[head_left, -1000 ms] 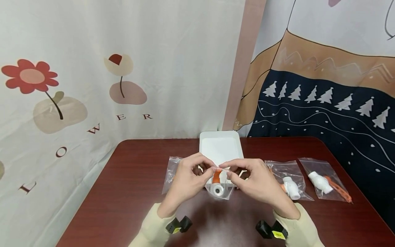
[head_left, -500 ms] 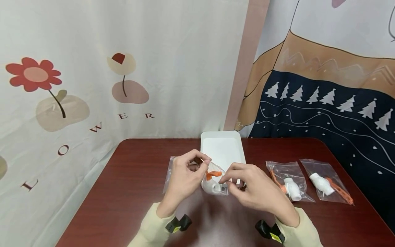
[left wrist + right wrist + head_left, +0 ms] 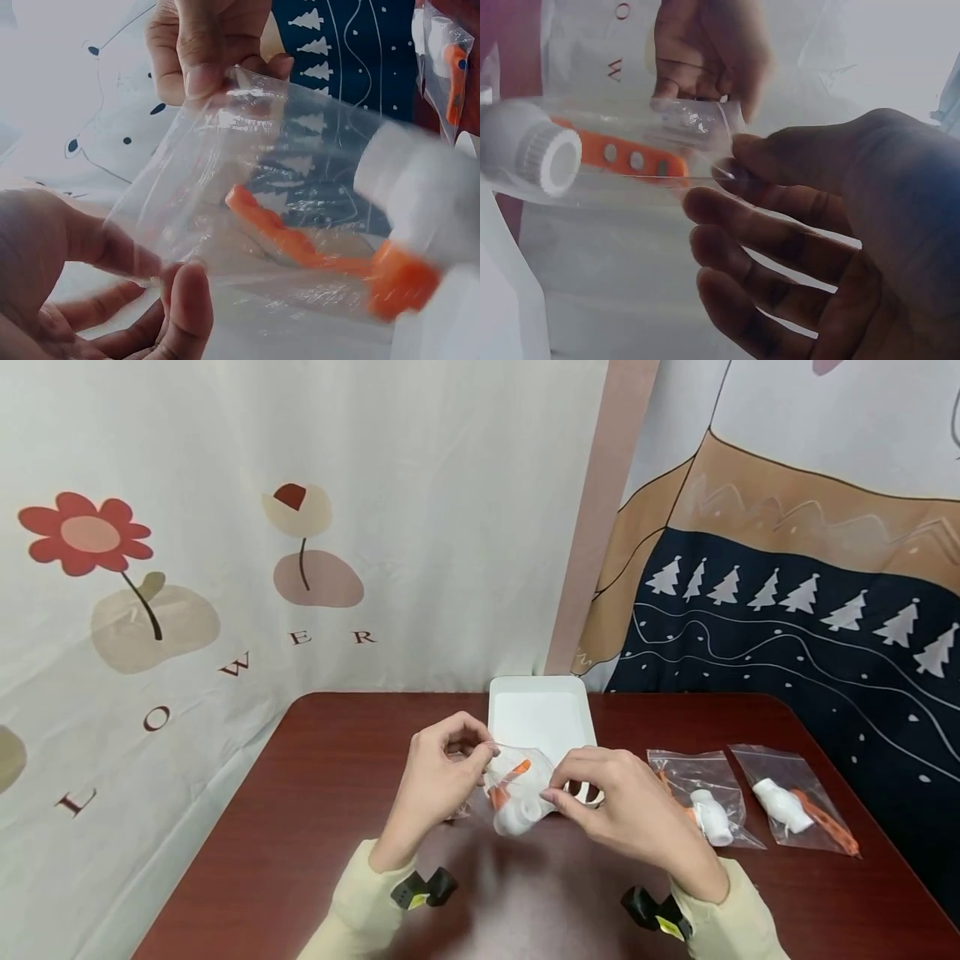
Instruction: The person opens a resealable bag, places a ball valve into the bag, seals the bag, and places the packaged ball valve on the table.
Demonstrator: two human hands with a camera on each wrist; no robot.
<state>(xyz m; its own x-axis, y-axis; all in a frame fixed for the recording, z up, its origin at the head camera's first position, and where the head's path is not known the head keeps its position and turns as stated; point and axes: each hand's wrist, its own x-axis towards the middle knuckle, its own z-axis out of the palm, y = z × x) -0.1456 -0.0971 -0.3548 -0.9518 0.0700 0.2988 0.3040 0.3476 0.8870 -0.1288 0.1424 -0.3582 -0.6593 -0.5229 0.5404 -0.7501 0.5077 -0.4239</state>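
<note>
A clear plastic bag [image 3: 536, 756] hangs between both hands above the table, with a white valve [image 3: 516, 817] and its orange lever handle [image 3: 277, 232] inside. My left hand [image 3: 438, 781] pinches one upper corner between thumb and forefinger. At the other side of the bag's top edge, my right hand [image 3: 626, 806] also pinches the film; its remaining fingers [image 3: 757, 296] are spread apart below. In the left wrist view the bag is stretched taut between the two grips. The valve's ribbed round end [image 3: 559, 161] shows in the right wrist view.
A white tray [image 3: 538, 687] stands behind the hands, partly hidden by them. Two more clear bags lie at the right, holding white valves [image 3: 711, 818] with orange handles [image 3: 825, 822]. Part of another bag [image 3: 459, 812] shows under the left hand on the dark red table [image 3: 337, 777].
The hands have spread apart, stretching the bag's top. The valve has turned inside the bag, its orange handle now slanting up to the right. The left hand has moved slightly up and left.
</note>
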